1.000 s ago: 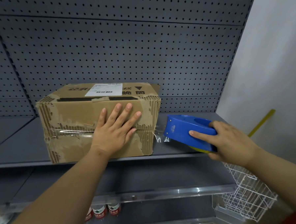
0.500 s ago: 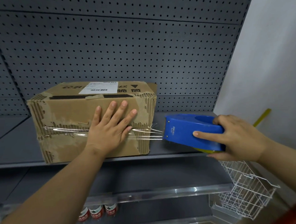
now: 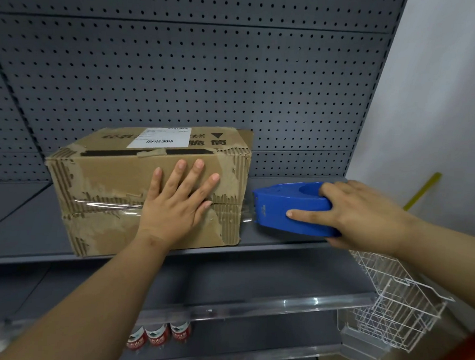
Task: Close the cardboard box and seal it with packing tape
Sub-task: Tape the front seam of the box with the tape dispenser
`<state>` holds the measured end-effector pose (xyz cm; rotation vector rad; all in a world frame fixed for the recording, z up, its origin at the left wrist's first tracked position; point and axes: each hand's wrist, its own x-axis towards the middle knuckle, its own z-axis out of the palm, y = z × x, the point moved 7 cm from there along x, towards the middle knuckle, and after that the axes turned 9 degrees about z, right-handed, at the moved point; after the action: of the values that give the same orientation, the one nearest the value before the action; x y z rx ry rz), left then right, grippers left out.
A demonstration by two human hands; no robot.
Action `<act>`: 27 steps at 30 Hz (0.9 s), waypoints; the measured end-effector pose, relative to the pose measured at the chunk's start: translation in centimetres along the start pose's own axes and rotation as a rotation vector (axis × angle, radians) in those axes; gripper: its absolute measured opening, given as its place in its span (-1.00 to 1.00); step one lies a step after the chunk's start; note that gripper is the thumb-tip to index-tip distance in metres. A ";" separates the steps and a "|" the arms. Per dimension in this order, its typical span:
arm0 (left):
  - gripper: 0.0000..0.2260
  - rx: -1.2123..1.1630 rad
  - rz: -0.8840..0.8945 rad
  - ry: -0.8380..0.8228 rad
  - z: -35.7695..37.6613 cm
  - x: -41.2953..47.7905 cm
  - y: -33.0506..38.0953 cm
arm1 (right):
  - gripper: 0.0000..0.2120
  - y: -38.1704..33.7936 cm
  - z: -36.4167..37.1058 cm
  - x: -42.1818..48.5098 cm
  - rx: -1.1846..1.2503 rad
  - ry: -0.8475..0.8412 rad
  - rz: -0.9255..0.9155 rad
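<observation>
A worn cardboard box (image 3: 106,184) with a white shipping label lies closed on the grey shelf (image 3: 277,241). Clear packing tape (image 3: 111,206) runs along the seam on its front face. My left hand (image 3: 178,204) presses flat on that face, fingers spread, over the tape. My right hand (image 3: 361,214) grips a blue tape dispenser (image 3: 287,207) just right of the box's right edge. A short stretch of clear tape joins the dispenser's mouth to the box corner.
A grey pegboard back panel (image 3: 181,80) rises behind the box. A white wire basket (image 3: 394,306) hangs at the lower right. Red-labelled bottles (image 3: 158,336) stand on a lower shelf behind a clear rail. A white wall with a yellow stick (image 3: 423,191) is to the right.
The dispenser moved back toward the box's right edge, so the free span of tape is shorter than half a second ago. My left hand stays pressed on the box front.
</observation>
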<state>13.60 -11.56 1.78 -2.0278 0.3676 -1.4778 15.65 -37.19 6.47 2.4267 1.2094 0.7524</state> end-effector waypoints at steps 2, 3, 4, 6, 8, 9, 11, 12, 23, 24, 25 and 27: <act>-0.52 -0.004 -0.002 0.000 0.0 0.0 0.0 | -0.21 -0.4 -0.4 0.8 -0.013 0.029 0.014; -0.52 -0.006 -0.004 -0.001 -0.1 0.0 0.0 | -0.21 -0.6 -0.5 1.2 -0.017 0.045 0.022; -0.52 -0.008 -0.006 -0.003 -0.1 0.0 0.0 | -0.21 -0.9 -0.6 1.4 -0.022 0.054 0.031; -0.51 -0.009 -0.009 -0.004 -0.1 -0.1 0.1 | -0.22 -1.8 -0.2 1.3 -0.032 0.052 0.049; -0.51 -0.009 -0.011 0.003 -0.1 -0.2 0.2 | -0.21 -2.5 0.5 0.8 -0.020 0.026 0.072; -0.51 -0.007 -0.013 0.005 -0.1 -0.3 0.2 | -0.21 -2.7 0.7 0.6 -0.016 0.017 0.084; -0.51 -0.008 -0.024 0.005 -0.1 -0.3 0.1 | -0.22 -2.4 0.7 0.7 -0.031 0.023 0.117; -0.51 -0.012 -0.030 0.002 -0.1 -0.2 0.0 | -0.23 -2.1 0.7 0.8 -0.029 0.033 0.144; -0.53 -0.032 -0.027 -0.038 0.1 -0.3 0.2 | -0.25 -2.7 -0.4 0.9 -0.055 0.064 0.138; -0.53 -0.033 -0.033 -0.039 0.0 -0.3 0.2 | -0.26 -2.4 -0.6 1.2 -0.064 0.058 0.137; -0.53 -0.039 -0.040 -0.042 -0.1 -0.2 0.1 | -0.27 -2.3 -0.8 1.5 -0.064 0.051 0.140; -0.53 -0.063 -0.048 -0.051 -0.1 -0.2 0.1 | -0.27 -3.0 -0.8 1.6 -0.046 0.041 0.141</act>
<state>13.41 -11.55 1.61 -2.1336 0.3514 -1.4566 14.12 -34.11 6.10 2.4897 1.0314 0.8651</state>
